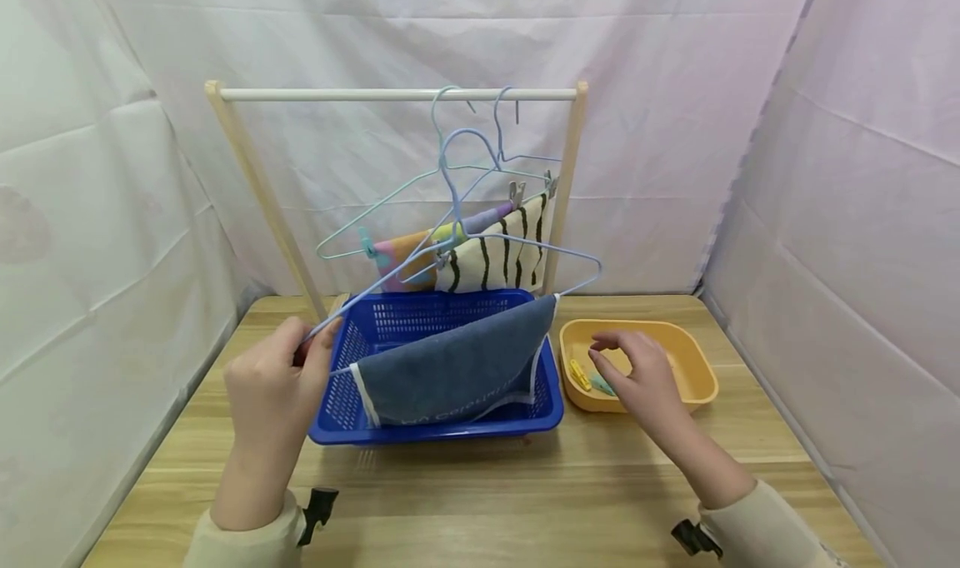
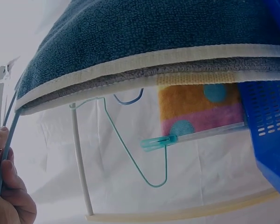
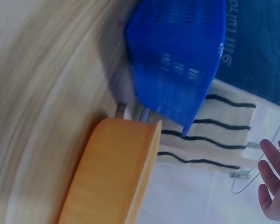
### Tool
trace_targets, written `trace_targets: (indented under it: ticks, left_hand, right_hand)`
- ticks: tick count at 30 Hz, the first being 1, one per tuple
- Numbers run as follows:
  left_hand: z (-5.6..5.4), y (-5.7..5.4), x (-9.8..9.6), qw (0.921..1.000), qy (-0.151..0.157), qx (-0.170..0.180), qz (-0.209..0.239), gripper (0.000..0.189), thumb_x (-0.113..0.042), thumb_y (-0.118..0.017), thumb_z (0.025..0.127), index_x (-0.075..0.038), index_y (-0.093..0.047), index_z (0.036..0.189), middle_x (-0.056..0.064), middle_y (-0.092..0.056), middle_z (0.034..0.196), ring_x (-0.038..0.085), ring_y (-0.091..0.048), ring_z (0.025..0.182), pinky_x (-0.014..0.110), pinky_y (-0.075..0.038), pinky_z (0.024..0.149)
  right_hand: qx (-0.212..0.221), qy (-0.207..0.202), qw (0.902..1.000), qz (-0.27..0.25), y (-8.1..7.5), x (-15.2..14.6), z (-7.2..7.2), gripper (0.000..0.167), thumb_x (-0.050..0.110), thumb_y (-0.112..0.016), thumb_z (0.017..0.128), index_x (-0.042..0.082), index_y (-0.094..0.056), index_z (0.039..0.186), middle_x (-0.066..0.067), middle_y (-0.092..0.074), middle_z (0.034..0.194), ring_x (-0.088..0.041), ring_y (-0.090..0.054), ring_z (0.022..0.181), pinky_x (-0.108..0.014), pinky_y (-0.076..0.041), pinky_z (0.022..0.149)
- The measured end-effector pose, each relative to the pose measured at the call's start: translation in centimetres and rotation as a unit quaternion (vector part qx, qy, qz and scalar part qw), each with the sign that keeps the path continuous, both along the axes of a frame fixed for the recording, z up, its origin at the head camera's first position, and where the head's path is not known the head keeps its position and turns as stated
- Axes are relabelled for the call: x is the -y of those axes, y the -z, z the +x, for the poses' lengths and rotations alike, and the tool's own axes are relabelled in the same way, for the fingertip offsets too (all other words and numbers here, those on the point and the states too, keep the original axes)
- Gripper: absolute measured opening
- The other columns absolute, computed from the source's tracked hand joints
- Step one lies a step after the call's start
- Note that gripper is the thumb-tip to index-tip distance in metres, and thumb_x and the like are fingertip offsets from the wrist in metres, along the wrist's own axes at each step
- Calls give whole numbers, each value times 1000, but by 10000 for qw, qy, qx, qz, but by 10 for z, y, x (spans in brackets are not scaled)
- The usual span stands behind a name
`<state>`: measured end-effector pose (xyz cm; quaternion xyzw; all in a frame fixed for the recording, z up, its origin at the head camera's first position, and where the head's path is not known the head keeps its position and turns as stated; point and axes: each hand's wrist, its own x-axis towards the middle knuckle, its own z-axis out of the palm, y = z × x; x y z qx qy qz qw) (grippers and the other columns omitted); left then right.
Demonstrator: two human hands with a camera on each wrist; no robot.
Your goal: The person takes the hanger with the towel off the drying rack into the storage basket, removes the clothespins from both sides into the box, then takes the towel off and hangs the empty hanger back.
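Observation:
My left hand [image 1: 273, 376] grips the lower left corner of a light blue wire clothes hanger [image 1: 455, 206], held tilted over a blue plastic basket [image 1: 435, 437]. A dark blue towel [image 1: 457, 360] with white edging hangs folded over the hanger's bottom bar; its underside layers show in the left wrist view. My right hand [image 1: 645, 376] is above an orange-yellow basin [image 1: 701, 395], thumb and fingers loosely curved and apart, with nothing between them. Inside that basin lie a yellow clothespin [image 1: 580, 375] and a green clothespin [image 1: 602, 384].
Behind the basket stands a drying rack with a white rod [image 1: 322, 95] and wooden posts [image 1: 258, 181]. A mint hanger [image 1: 378, 206] and another blue hanger hang there, bearing a multicoloured cloth [image 1: 405, 256] and a striped cloth [image 1: 495, 260] held by clips. White sheets surround the wooden table [image 1: 480, 501].

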<state>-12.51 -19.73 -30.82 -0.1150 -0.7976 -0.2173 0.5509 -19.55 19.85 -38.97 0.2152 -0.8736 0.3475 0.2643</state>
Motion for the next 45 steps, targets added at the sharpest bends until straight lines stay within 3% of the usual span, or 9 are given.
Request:
trace_targets:
  ticks: [14, 18, 24, 34, 45]
  left_hand:
    - [-5, 1, -4, 9998, 42, -179, -6, 54, -40, -55, 99, -7, -41, 59, 1, -33, 48, 13, -23, 41, 27, -14, 39]
    - [-6, 3, -5, 9998, 109, -188, -47, 54, -39, -55, 100, -8, -41, 59, 1, -33, 48, 13, -23, 41, 27, -15, 39]
    - [-6, 5, -8, 9996, 206, -189, -40, 53, -39, -55, 99, -8, -41, 59, 0, -32, 49, 12, -22, 41, 27, -15, 39]
    - [-5, 5, -14, 9993, 307, -192, -73, 53, -39, -56, 99, -8, -40, 59, -1, -32, 49, 11, -23, 41, 27, -14, 39]
    - [-2, 3, -20, 9989, 455, -96, -98, 52, -38, -55, 100, -7, -43, 60, 0, -33, 50, 11, -23, 42, 27, -17, 39]
  right_hand:
    - [-1194, -722, 9898, 302, -19, 26, 10, 21, 5, -73, 82, 6, -69, 102, -4, -71, 98, -23, -59, 92, -45, -39, 82]
    - [-1266, -900, 9874, 291, -24, 33, 14, 18, 17, -68, 89, 5, -68, 103, -4, -70, 99, -23, -59, 95, -44, -38, 84]
    - [-1591, -1016, 9812, 406, -31, 45, 16, 38, 39, -53, 100, 5, -68, 101, -4, -70, 96, -25, -58, 93, -44, -39, 82]
    - [-2327, -1155, 9644, 486, -40, 68, 13, 38, 37, -53, 100, 3, -70, 97, -8, -70, 94, -28, -60, 91, -46, -40, 79]
    - [-2592, -1254, 9556, 633, -47, 81, 13, 35, 35, -53, 100, 4, -70, 96, -7, -70, 94, -28, -60, 91, -45, -40, 79]
